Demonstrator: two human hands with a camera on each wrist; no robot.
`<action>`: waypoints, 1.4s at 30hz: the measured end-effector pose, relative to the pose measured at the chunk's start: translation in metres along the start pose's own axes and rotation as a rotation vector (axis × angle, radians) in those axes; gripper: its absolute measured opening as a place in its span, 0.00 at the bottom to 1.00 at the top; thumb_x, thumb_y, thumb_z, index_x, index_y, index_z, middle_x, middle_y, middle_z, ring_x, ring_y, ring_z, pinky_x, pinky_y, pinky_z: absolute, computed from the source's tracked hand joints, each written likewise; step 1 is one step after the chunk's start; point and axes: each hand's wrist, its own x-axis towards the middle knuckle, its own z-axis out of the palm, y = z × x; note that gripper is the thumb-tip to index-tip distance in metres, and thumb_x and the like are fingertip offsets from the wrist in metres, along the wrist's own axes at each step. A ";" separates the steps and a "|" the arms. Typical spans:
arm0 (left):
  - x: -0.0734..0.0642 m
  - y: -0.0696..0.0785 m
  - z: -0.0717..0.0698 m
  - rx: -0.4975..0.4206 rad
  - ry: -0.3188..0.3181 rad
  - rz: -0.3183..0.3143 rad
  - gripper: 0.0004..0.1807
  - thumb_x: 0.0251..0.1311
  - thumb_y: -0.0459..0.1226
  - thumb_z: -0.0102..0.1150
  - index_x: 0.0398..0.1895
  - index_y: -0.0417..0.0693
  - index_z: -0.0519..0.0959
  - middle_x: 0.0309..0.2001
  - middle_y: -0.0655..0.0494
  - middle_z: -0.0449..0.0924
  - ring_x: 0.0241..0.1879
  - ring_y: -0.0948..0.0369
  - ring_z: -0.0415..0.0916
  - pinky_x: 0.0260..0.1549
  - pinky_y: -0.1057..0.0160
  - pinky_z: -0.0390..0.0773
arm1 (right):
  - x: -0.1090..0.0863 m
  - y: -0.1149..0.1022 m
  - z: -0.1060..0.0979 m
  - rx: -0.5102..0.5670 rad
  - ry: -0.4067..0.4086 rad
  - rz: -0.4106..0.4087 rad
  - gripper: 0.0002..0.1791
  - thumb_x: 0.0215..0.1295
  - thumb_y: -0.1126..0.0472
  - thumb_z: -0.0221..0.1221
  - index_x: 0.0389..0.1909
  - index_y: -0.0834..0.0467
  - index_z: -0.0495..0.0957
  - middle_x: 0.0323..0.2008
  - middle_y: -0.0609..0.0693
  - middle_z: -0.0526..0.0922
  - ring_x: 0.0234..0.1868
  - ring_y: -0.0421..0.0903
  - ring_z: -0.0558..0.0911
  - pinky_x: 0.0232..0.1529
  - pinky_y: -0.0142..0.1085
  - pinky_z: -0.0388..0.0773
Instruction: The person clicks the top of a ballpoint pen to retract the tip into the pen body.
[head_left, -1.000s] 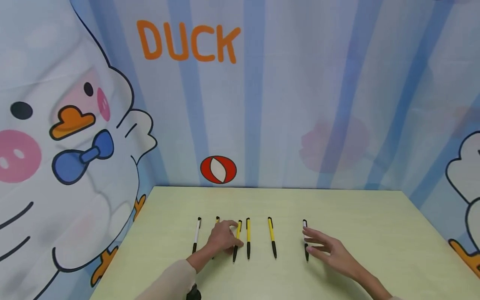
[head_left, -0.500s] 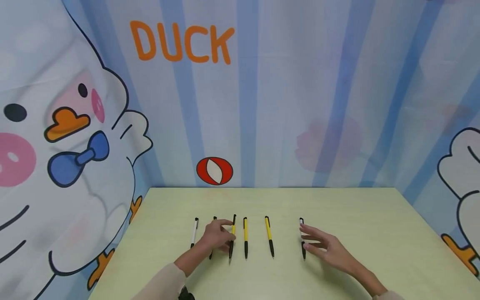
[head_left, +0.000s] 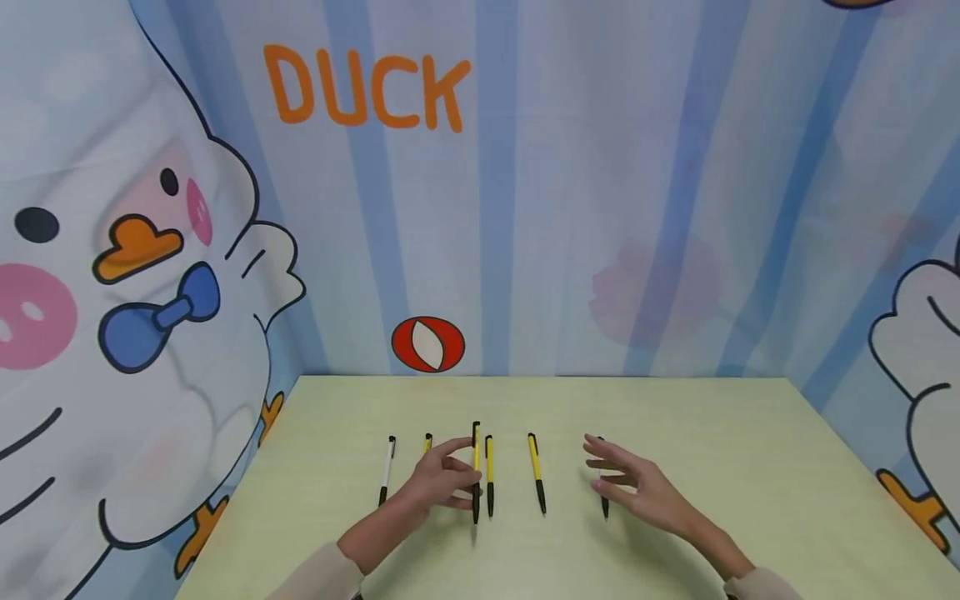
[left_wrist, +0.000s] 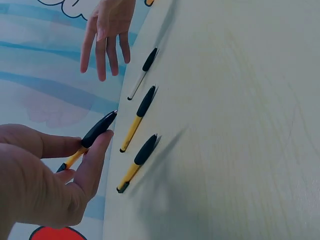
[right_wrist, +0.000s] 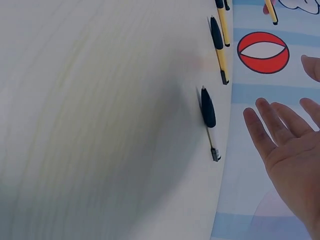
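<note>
Between thumb and fingers, my left hand (head_left: pixel 442 483) pinches a yellow pen (head_left: pixel 476 446) with a black grip. In the left wrist view this pen (left_wrist: pixel 98 130) is raised off the table, its tip pointing up and right. My right hand (head_left: pixel 637 490) hovers with spread, relaxed fingers over a white pen (head_left: pixel 604 507) with a black grip and touches nothing that I can see. The right wrist view shows that white pen (right_wrist: pixel 208 111) lying apart from the hand. Two more yellow pens (head_left: pixel 490 477) lie between the hands.
Left of the held pen lie a yellow pen (head_left: pixel 428 442), mostly behind my left hand, and a white pen (head_left: pixel 387 468). The pale table (head_left: pixel 675 408) ends at a blue striped backdrop (head_left: pixel 555 208) with duck drawings.
The pen in my left hand has come up off the table and shifted slightly right, beside the neighbouring yellow pen. My right hand has moved a little left over the white pen.
</note>
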 end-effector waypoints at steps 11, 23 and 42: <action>-0.017 0.015 0.025 0.039 -0.015 0.086 0.35 0.62 0.28 0.67 0.74 0.44 0.69 0.42 0.46 0.81 0.34 0.59 0.86 0.30 0.54 0.90 | 0.015 -0.015 0.019 0.003 -0.043 -0.005 0.41 0.73 0.57 0.62 0.81 0.52 0.53 0.74 0.62 0.68 0.67 0.63 0.77 0.59 0.52 0.83; -0.017 0.023 0.047 -0.084 -0.035 0.101 0.37 0.60 0.31 0.71 0.73 0.58 0.72 0.41 0.50 0.85 0.36 0.61 0.88 0.31 0.56 0.90 | 0.035 -0.037 0.033 0.120 -0.136 -0.080 0.56 0.65 0.58 0.70 0.83 0.46 0.42 0.77 0.62 0.63 0.69 0.67 0.73 0.63 0.56 0.80; -0.015 0.021 0.057 -0.240 -0.065 0.102 0.34 0.60 0.31 0.71 0.70 0.59 0.76 0.40 0.54 0.83 0.33 0.64 0.86 0.31 0.59 0.90 | 0.044 -0.051 0.042 0.209 -0.103 -0.105 0.58 0.57 0.62 0.74 0.82 0.54 0.48 0.72 0.67 0.69 0.71 0.68 0.71 0.60 0.55 0.82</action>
